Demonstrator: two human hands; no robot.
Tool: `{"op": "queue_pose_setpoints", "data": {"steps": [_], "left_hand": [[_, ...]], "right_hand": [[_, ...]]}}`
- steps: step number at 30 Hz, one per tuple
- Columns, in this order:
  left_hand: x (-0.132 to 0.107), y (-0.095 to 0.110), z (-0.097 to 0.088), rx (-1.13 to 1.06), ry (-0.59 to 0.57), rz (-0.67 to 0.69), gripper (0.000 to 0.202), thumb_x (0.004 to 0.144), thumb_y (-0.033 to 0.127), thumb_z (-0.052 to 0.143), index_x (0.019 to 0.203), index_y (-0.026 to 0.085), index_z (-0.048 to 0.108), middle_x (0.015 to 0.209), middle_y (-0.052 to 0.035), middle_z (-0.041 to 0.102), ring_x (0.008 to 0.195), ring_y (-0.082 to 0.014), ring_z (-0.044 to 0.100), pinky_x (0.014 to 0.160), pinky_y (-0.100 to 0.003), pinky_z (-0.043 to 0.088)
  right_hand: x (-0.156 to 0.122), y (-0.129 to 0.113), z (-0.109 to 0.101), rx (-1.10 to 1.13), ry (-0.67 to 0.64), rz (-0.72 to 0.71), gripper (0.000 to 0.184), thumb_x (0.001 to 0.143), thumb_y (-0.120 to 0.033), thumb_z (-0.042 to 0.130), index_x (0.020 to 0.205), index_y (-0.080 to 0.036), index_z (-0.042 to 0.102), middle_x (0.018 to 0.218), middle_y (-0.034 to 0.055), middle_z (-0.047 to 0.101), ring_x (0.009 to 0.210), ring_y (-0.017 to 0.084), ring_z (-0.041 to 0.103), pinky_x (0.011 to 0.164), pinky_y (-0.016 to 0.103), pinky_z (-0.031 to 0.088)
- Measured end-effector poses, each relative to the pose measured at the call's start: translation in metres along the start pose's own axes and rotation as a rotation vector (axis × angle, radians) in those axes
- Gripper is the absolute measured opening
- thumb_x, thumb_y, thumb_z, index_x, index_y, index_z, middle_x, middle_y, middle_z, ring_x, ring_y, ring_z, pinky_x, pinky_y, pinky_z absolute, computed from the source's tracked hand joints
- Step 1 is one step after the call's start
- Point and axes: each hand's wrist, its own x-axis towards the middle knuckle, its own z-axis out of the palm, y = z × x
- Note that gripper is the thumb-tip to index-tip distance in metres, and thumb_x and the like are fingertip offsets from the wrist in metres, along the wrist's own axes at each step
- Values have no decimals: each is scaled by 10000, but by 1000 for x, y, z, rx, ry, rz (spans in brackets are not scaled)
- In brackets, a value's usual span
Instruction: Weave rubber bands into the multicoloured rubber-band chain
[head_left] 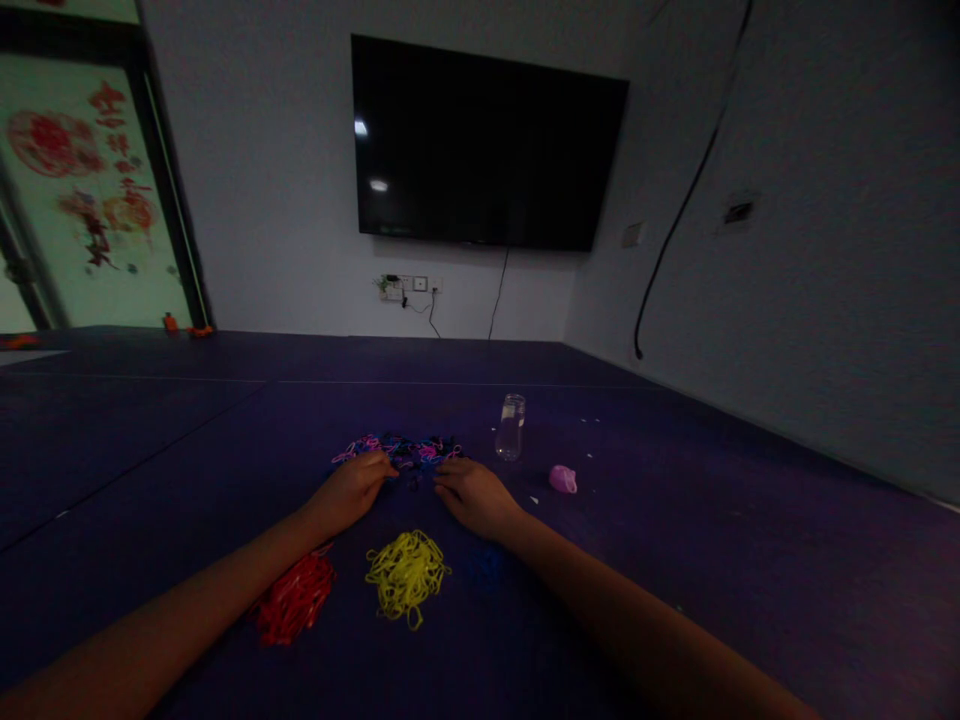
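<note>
Head view: two hands at a mixed pile of elastic bands

Head camera looks forward and down over a dark purple tabletop (675, 560) in a dim room. Both bare forearms reach forward from the lower edge of the picture. The left hand (352, 490) lies palm down, and its fingertips touch the near left edge of a mixed pile of bands (401, 450), where pink, blue and dark bands are tangled together. The right hand (472, 492) also lies palm down, with its fingers pointing left toward the near right edge of the same pile. The fingers of both hands are lightly curled and close together, not spread wide. Whether either hand pinches a band I cannot tell, because the light is low and the fingertips are small.

Nearer to the person, between the two forearms, lies a yellow heap of bands (407, 575). Left of it, just beside the left forearm, lies a red heap of bands (296, 598). A faint blue patch (486, 562) shows to the right of the yellow heap, but it is too dark to identify.

Behind the right hand stands a small clear jar (511, 427), upright. Right of that hand, apart from it, lies a small pink object (562, 479). On the far wall hangs a black screen (484, 145), with a power outlet (409, 287) below it.
</note>
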Motion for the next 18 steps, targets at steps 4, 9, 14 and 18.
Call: {"op": "queue_pose_setpoints", "data": {"steps": [4,9,14,18], "left_hand": [[1,3,-2,-1,7,-18,266,800,-9,426,858,171,612,866,-39,611,850,-155,600,756,-277,502],[0,3,-3,6,13,-4,205,818,45,445,865,185,588,886,-34,633,847,-161,608,766,-293,504],[0,5,-4,60,17,-29,169,861,106,429,887,188,574,865,-29,653,815,-166,617,755,-304,501],[1,8,-5,95,11,-46,143,873,128,425,898,190,552,851,-25,655,787,-172,619,714,-298,490]], "right_hand": [[1,0,0,-24,-14,5,236,910,-171,465,860,-149,695,996,84,678,968,182,599,867,296,435],[0,0,0,-35,11,9,220,897,-176,489,862,-151,705,1016,91,676,968,195,600,856,314,448],[-1,1,2,-9,33,-33,269,911,-170,454,800,-156,699,979,83,691,968,185,607,863,308,457],[0,2,3,8,44,-42,251,899,-146,460,812,-151,696,947,74,694,923,175,617,848,300,458]]}}
